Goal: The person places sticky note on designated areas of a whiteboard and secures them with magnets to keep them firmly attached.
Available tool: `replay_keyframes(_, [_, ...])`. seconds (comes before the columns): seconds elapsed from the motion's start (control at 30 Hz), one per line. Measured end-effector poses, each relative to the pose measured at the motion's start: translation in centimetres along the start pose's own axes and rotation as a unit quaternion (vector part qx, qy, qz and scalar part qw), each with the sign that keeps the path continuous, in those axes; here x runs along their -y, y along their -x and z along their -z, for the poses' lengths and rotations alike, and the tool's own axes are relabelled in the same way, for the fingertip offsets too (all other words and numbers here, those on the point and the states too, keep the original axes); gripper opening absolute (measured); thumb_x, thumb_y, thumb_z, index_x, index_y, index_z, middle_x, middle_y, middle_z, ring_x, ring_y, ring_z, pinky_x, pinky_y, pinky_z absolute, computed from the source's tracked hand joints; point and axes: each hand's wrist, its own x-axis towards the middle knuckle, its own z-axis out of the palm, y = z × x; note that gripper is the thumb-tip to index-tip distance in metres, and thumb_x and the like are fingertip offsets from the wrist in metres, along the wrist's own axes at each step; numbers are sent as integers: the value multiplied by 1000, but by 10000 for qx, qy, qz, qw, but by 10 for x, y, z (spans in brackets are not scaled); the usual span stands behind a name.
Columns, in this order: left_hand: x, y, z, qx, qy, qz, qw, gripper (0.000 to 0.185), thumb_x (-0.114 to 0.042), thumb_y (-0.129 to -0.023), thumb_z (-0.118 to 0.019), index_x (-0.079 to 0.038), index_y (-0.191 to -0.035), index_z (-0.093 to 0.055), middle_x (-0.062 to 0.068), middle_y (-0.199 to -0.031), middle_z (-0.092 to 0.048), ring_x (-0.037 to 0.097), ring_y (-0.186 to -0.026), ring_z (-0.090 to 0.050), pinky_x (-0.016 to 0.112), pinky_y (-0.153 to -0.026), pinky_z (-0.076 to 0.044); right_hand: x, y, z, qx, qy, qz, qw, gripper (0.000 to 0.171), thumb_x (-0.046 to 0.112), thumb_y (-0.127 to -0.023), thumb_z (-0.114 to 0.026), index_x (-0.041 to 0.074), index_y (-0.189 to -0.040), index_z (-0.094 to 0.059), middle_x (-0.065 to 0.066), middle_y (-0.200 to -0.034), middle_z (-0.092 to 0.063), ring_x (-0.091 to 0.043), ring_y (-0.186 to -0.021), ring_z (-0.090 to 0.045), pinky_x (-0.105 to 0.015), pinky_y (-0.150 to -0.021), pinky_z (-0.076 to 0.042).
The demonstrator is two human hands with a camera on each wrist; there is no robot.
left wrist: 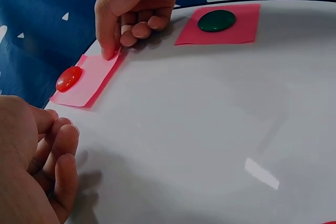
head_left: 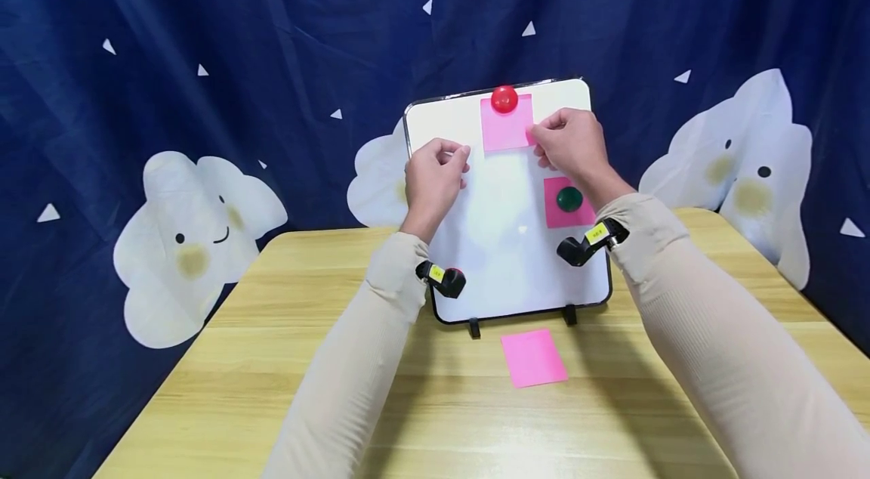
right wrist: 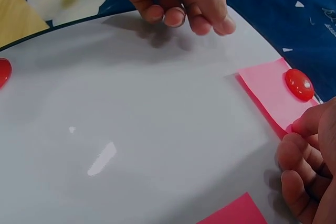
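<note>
A whiteboard [head_left: 489, 237] stands upright on small black feet. Near its top edge a round red magnet [head_left: 504, 99] lies over a pink sticky note [head_left: 503, 133]. My right hand [head_left: 569, 140] pinches that note's lower right corner between thumb and index finger, and the lower edge lifts off the board in the right wrist view. Left of the note, my left hand [head_left: 437, 177] hovers before the board with loosely bent fingers and nothing in them. Below my right hand, a green magnet [head_left: 569, 199] sits on a second pink note [head_left: 556, 217], partly covered by the right wrist.
Another pink note [head_left: 534, 358] lies flat on the wooden table [head_left: 306, 388] in front of the board. A further red magnet [right wrist: 4, 72] shows at the left edge of the right wrist view. Behind the table hangs a dark blue curtain [head_left: 306, 26] with clouds and triangles.
</note>
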Motion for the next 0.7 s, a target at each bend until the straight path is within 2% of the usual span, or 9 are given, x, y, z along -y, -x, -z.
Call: replay_keyframes(0.7, [11, 11, 4, 64, 142, -213, 9997, 15, -29, -97, -69, -15, -98, -72, -3, -75, -68, 15, -60, -64, 27, -63, -54, -1, 3, -1, 22, 23, 0, 10000, 36, 43, -97, -63, 9, -111, -65, -12, -96, -66, -21, -78, -66, -27, -72, -54])
